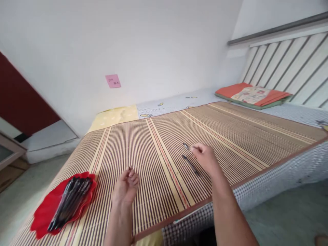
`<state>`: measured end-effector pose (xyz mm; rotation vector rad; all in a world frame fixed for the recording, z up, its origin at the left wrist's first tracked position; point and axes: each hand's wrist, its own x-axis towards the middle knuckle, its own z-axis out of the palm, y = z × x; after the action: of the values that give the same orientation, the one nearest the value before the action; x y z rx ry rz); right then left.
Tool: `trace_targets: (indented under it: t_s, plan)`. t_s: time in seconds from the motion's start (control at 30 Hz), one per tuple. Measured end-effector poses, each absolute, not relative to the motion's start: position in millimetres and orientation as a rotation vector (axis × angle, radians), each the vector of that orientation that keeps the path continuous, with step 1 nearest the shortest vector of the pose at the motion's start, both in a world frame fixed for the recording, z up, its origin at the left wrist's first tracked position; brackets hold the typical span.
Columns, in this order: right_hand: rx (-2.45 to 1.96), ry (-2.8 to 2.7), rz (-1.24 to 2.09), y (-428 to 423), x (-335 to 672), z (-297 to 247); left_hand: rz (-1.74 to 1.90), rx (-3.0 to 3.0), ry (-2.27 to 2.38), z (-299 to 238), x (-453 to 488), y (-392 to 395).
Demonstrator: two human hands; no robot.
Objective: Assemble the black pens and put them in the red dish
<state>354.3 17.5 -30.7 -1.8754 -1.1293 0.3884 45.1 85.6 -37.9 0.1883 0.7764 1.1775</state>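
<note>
My right hand (205, 156) is over the middle of the striped mat, fingers pinched at one end of a pen (186, 146) whose clipped end sticks out to the left. Just below it, a second dark pen (190, 164) lies slantwise on the mat. My left hand (126, 184) is raised palm up, its fingers curled and the thumb pressed to the fingertips. A tiny dark bit shows at those fingertips, too small to name. To the left, a red scalloped plate (41, 218) bears a bundle of dark pens (70, 201).
The woven mat (166, 130) covers a bed against a white wall. Folded orange and patterned cloth (252, 95) rests at the far right by the white slatted headboard (294, 65). A pink note (113, 81) is stuck on the wall.
</note>
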Motion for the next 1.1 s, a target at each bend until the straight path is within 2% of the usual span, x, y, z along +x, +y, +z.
trace_targets:
  t_s: [0.27, 0.63, 1.1]
  plan:
    - [-2.281, -1.384, 0.544, 19, 354, -60, 1.167, 0.244, 0.802, -59, 38, 91]
    - [-2.243, -1.568, 0.646, 42, 299, -60, 1.177, 0.402, 0.814, -60, 34, 92]
    - [-2.255, -1.554, 0.613, 41, 294, -61, 1.029, 0.79, 0.889, -75, 75, 70]
